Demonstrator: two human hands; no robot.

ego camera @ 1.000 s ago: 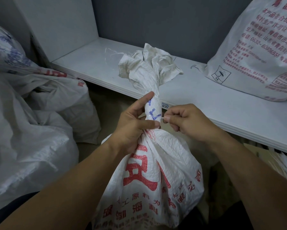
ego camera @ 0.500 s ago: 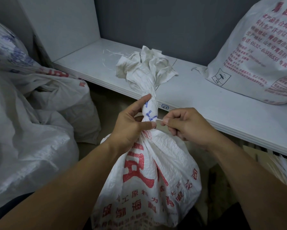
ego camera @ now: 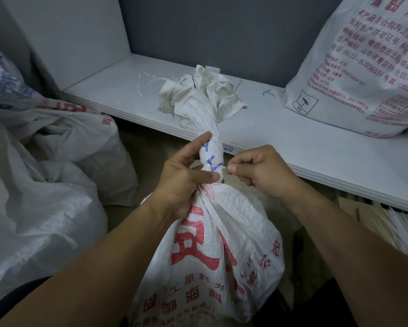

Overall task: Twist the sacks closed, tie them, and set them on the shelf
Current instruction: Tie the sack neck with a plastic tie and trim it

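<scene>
**A:** Standing right next to this. The sack (ego camera: 210, 244) sits on the floor just in front of the shelf (ego camera: 292, 147), its neck (ego camera: 211, 159) twisted into a tight rope. The left hand (ego camera: 184, 182) is wrapped round the base of the twist with the thumb pressed across it. The right hand (ego camera: 257, 171) is curled up, pinching a thin white tie (ego camera: 224, 166) right beside the neck. Any tips for this bit?

**B:** I'd say don't let the left hand ease off, or the twist probably unwinds. Pull the tie sideways and snug, low on the neck under the ruffled top, so it can't slide off. That woven plastic looks slippery, so a second wrap before knotting seems smart. After that it goes up near the big sack (ego camera: 363, 67) on the shelf.
</scene>
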